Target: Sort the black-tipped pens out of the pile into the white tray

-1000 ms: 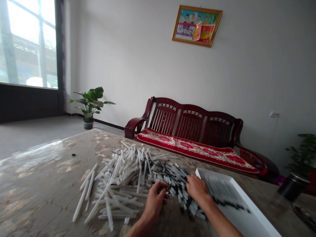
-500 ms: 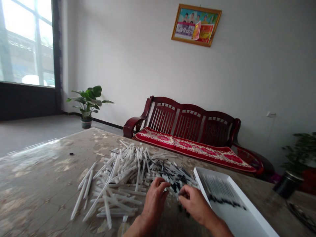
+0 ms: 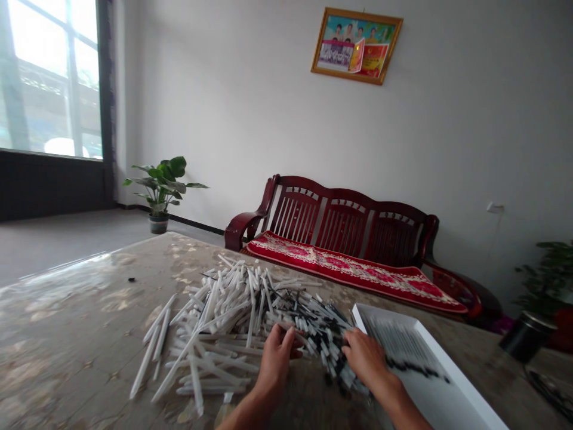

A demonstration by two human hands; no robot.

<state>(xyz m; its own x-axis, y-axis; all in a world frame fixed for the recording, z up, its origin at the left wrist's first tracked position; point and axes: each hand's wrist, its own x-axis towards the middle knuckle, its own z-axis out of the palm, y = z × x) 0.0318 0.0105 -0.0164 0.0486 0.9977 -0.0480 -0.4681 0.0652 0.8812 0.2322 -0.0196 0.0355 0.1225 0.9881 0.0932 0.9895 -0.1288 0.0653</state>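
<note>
Daylight comes through the window at ten o'clock, taking the middle of the view as the dial's centre, with a potted plant nearer nine. Below them spreads the patterned tabletop, a small black bit lying on it towards eight. At seven sits a loose heap of whitish tubes, some strays fanned out to its left. Dark-ended pieces cover the stretch from there towards five.

Half a second ago both hands were close together at the near edge of these pieces; now they stand apart. The left hand stays at six o'clock, while the right hand has shifted towards five, back over the dark-ended pieces beside the tray. I judge this as a return to the loose pieces; the row in the tray looks unchanged.

The left fingers are half curled, thumb near forefinger; whether they grip anything I cannot tell. The right fingers are bent close together, tips down at the pieces, and a hold cannot be made out either.

At four o'clock lies the white tray, holding a neat row of clear tubes, with a dark canister beyond.
</note>
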